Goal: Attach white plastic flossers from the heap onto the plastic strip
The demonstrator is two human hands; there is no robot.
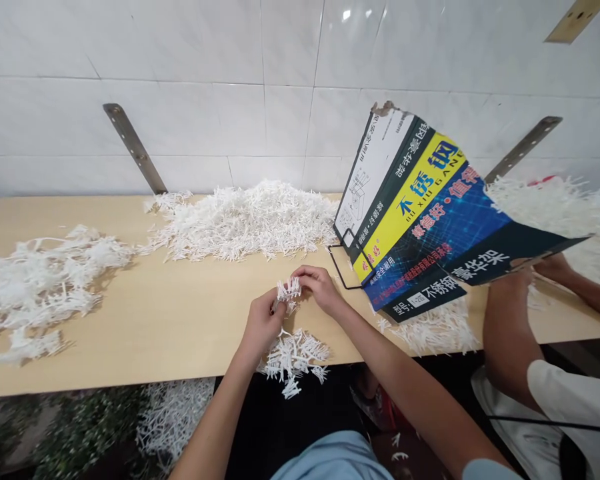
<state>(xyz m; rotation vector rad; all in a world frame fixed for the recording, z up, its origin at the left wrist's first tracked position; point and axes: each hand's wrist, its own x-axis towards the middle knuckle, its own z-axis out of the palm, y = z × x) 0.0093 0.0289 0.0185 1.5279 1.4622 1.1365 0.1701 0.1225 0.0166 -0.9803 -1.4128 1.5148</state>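
PLACE: looked like a small handwork workshop | 9 o'clock: loose white branching pieces (40, 280) lay piled on the desk (175, 327) | 12 o'clock: tiled wall (290, 40) stood behind | 4 o'clock: co-worker's forearm (510, 327) reached over desk

The left hand (263, 321) covers part of a white sprig (289, 289); at right, printed cardboard (420, 213) hides the end of a co-worker's near arm (507, 323); the left pile (40, 273) is cut off.

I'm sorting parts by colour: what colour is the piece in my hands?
The piece is white; the head view shows it best.
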